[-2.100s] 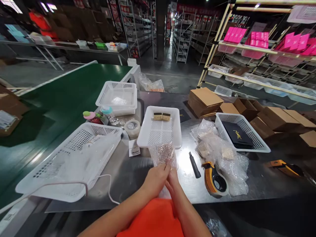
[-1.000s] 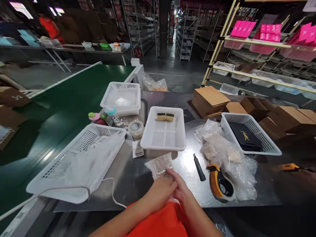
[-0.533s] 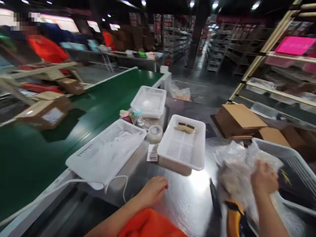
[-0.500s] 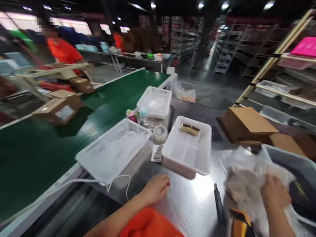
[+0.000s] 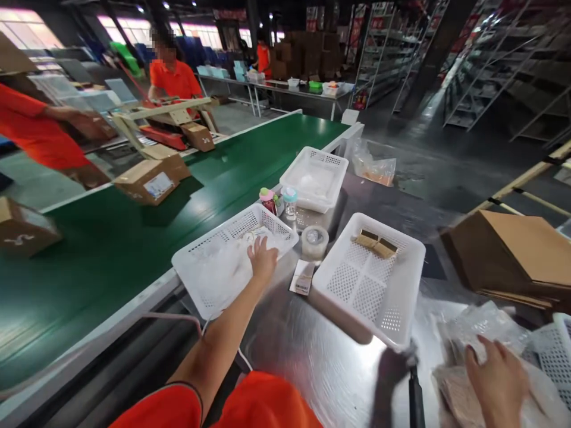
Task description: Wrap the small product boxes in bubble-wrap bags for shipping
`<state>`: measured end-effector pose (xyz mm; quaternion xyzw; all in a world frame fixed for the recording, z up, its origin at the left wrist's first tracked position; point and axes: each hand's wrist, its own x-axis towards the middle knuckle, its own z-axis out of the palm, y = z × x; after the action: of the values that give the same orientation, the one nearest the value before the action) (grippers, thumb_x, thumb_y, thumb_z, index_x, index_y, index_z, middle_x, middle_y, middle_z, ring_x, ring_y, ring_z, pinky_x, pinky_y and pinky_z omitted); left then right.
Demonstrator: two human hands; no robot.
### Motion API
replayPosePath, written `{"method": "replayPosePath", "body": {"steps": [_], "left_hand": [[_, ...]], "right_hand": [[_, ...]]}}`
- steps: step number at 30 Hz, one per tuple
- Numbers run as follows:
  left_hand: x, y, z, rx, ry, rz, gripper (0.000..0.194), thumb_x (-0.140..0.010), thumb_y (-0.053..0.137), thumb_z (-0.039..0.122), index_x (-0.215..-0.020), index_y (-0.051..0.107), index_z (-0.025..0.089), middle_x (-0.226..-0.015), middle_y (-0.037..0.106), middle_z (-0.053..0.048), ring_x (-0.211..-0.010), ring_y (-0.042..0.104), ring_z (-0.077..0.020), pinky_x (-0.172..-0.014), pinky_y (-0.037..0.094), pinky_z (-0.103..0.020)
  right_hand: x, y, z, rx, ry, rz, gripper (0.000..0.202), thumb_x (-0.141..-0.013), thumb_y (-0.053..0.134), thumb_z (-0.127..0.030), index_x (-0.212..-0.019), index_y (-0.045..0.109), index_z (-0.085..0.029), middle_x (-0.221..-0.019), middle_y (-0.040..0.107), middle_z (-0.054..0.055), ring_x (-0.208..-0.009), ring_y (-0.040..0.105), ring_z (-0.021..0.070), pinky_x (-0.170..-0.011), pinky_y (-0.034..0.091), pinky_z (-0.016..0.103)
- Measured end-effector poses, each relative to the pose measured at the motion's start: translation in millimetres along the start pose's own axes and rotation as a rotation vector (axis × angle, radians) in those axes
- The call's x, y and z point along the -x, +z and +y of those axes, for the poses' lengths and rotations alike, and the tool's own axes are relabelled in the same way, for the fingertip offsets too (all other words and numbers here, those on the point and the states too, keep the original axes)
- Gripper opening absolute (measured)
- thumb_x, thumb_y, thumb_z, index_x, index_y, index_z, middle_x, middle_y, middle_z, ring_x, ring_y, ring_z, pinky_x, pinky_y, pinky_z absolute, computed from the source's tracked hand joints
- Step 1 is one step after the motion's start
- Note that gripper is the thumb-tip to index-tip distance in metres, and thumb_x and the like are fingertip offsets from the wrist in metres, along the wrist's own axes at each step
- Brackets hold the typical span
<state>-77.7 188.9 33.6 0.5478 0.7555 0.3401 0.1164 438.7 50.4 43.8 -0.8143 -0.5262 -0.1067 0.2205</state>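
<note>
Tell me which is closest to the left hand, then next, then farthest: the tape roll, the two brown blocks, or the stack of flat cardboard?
From the left hand:
1. Tape roll, just right of it.
2. Two brown blocks, inside the middle basket.
3. Stack of flat cardboard, far right.

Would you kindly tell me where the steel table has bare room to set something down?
The steel table is bare in front of the middle basket, between the left forearm and the knife. It is crowded by the right hand, on bubble wrap.

Left hand [image 5: 262, 261] outstretched, right hand [image 5: 497, 371] palm down, fingers spread
</note>
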Motion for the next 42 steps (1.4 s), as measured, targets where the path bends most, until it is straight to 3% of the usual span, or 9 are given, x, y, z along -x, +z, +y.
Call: {"method": "replayPosePath", "body": {"steps": [3,5,8,13,19,26,32,38,42], "left_hand": [[4,-14.7,26,0.236,0.025,0.148,0.023,-0.090,0.049,0.031,-0.083,0.067,0.019,-0.129,0.058,-0.013,-0.130,0.043,-0.0288,-0.110,0.031,-0.048],[17,-27.8,52,0.723,-0.040,0.177,0.028,-0.089,0.051,0.043,-0.086,0.064,0.018,-0.104,0.067,-0.009,-0.104,0.060,-0.0235,-0.094,0.046,-0.039],[48,-40.2,92,1.311,-0.298,-0.075,0.035,-0.075,0.069,0.050,-0.084,0.061,0.017,-0.079,0.067,-0.002,-0.073,0.064,-0.0157,-0.072,0.052,-0.029],[95,-47.8,116,1.483,-0.608,-0.366,0.039,-0.060,0.084,0.035,-0.085,0.061,0.017,-0.073,0.067,0.001,-0.061,0.062,-0.0123,-0.061,0.051,-0.024],[117,-58.8,101,1.449,-0.629,-0.566,0.039,-0.057,0.085,0.033,-0.081,0.060,0.016,-0.070,0.065,0.002,-0.063,0.061,-0.0121,-0.062,0.050,-0.023],[135,-76.4,91,1.155,-0.099,-0.332,0.029,-0.062,0.082,0.031,-0.066,0.058,0.016,-0.096,0.067,-0.004,-0.090,0.062,-0.0163,-0.078,0.047,-0.024],[142,-92.2,106,1.464,-0.473,-0.357,0.036,-0.064,0.080,0.040,-0.082,0.057,0.019,-0.073,0.067,0.001,-0.063,0.063,-0.0151,-0.063,0.052,-0.028],[112,-92.5,76,1.483,-0.520,-0.299,0.042,-0.052,0.084,0.024,-0.085,0.059,0.019,-0.082,0.067,0.001,-0.074,0.064,-0.0134,-0.072,0.052,-0.026],[107,-77.0,46,1.062,-0.430,-0.235,0.046,-0.054,0.080,0.030,-0.090,0.054,0.019,-0.087,0.060,0.001,-0.073,0.058,-0.0118,-0.072,0.047,-0.027]], "right_hand": [[16,13,-44,-0.269,-0.034,-0.069,0.044,-0.072,0.046,-0.049,-0.095,0.068,-0.018,-0.118,0.063,0.021,-0.113,0.056,0.0425,-0.096,0.041,0.061],[31,10,-87,-0.520,0.060,-0.174,0.043,-0.073,0.053,-0.051,-0.099,0.067,-0.020,-0.125,0.061,0.018,-0.107,0.060,0.0379,-0.091,0.046,0.058],[55,-1,-156,-0.966,0.235,-0.435,0.045,-0.072,0.064,-0.053,-0.105,0.065,-0.023,-0.119,0.065,0.014,-0.104,0.062,0.0311,-0.090,0.049,0.049],[90,-7,-234,-1.563,0.625,-0.735,0.060,-0.061,0.079,-0.056,-0.111,0.058,-0.029,-0.130,0.058,0.009,-0.110,0.059,0.0279,-0.085,0.051,0.043],[130,-11,-261,-1.813,0.997,-1.040,0.049,-0.062,0.081,-0.051,-0.099,0.063,-0.024,-0.101,0.067,0.002,-0.084,0.063,0.0194,-0.073,0.053,0.034],[147,-21,-259,-1.805,1.175,-0.914,0.052,-0.056,0.085,-0.045,-0.098,0.062,-0.026,-0.100,0.065,0.002,-0.093,0.062,0.0246,-0.074,0.055,0.040],[154,-34,-268,-2.002,0.971,-1.195,0.042,-0.059,0.080,-0.050,-0.087,0.066,-0.022,-0.092,0.070,0.004,-0.085,0.065,0.0220,-0.074,0.051,0.035],[159,-41,-264,-1.791,0.806,-0.716,0.021,-0.055,0.081,-0.028,-0.072,0.069,-0.024,-0.070,0.063,-0.003,-0.062,0.055,0.0143,-0.059,0.044,0.026],[143,-42,-242,-1.282,0.079,-0.215,0.009,-0.077,0.064,-0.023,-0.076,0.073,-0.026,-0.080,0.063,0.002,-0.077,0.056,0.0192,-0.070,0.043,0.034]]}}
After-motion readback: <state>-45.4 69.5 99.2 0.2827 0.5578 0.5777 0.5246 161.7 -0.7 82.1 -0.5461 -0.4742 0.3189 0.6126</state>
